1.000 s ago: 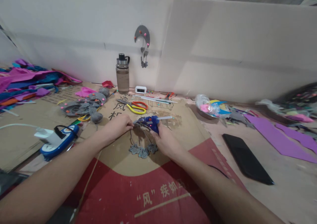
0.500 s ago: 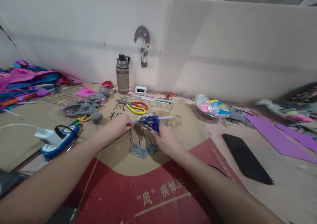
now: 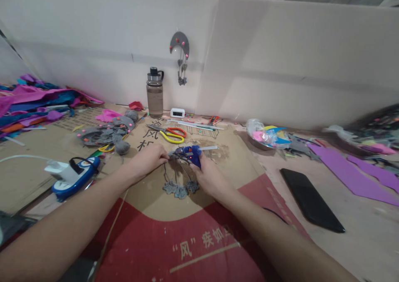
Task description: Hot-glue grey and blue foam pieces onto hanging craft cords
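Observation:
My right hand (image 3: 209,176) grips a blue hot glue gun (image 3: 188,153) with a small red light on, its nozzle pointing left. My left hand (image 3: 149,158) is closed in a pinch at the nozzle's tip, on the top of thin dark strings; what it pinches is too small to name. The strings run down to a cluster of small grey felt shapes (image 3: 180,189) lying on the cardboard sheet (image 3: 146,203) between my forearms.
Yellow and orange scissors (image 3: 170,134), a water bottle (image 3: 155,92) and a small white clock (image 3: 177,112) stand behind. Grey felt pieces (image 3: 104,134) and coloured felt (image 3: 34,101) lie left, with a blue power strip (image 3: 75,171). A black phone (image 3: 311,200) and purple felt (image 3: 349,171) lie right.

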The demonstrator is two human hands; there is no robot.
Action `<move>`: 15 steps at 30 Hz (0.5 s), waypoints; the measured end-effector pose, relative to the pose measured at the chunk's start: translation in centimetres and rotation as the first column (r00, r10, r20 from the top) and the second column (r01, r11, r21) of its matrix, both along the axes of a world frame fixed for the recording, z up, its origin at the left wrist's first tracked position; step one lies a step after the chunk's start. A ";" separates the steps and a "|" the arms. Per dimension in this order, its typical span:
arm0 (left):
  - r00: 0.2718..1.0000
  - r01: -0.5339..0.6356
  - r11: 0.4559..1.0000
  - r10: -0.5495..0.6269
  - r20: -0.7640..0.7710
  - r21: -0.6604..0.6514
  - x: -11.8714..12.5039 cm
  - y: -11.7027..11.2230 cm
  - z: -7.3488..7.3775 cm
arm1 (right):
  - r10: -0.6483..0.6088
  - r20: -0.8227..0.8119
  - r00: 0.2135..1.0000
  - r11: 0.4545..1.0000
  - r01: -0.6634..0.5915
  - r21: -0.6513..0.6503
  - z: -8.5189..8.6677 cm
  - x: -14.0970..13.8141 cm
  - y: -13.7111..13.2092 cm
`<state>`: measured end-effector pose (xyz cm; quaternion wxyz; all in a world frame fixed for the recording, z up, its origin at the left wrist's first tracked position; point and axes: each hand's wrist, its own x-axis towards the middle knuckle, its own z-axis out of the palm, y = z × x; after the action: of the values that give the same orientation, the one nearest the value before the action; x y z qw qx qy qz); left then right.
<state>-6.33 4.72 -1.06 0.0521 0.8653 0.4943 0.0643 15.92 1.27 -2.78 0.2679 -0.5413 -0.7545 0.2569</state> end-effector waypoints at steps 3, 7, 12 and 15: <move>1.000 0.007 1.000 -0.007 0.009 0.002 0.0 0.0 -0.1 | 0.011 0.009 1.000 1.000 -0.011 -0.005 0.1 -0.1 -0.1; 1.000 -0.002 1.000 0.003 0.015 -0.008 -0.1 0.1 -0.2 | 0.015 0.035 0.999 1.000 -0.015 0.000 -0.2 -0.2 -0.1; 1.000 -0.005 1.000 0.005 0.009 -0.017 -0.1 0.1 -0.2 | -0.004 0.033 0.999 1.000 0.004 0.008 -0.1 0.0 0.0; 1.000 -0.001 1.000 0.001 0.013 -0.006 -0.1 0.1 -0.1 | -0.003 0.038 0.999 1.000 0.003 0.009 0.2 -0.1 -0.2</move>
<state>-6.42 4.80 -1.20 0.0579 0.8644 0.4947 0.0682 15.86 1.04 -2.61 0.2563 -0.5459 -0.7598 0.2428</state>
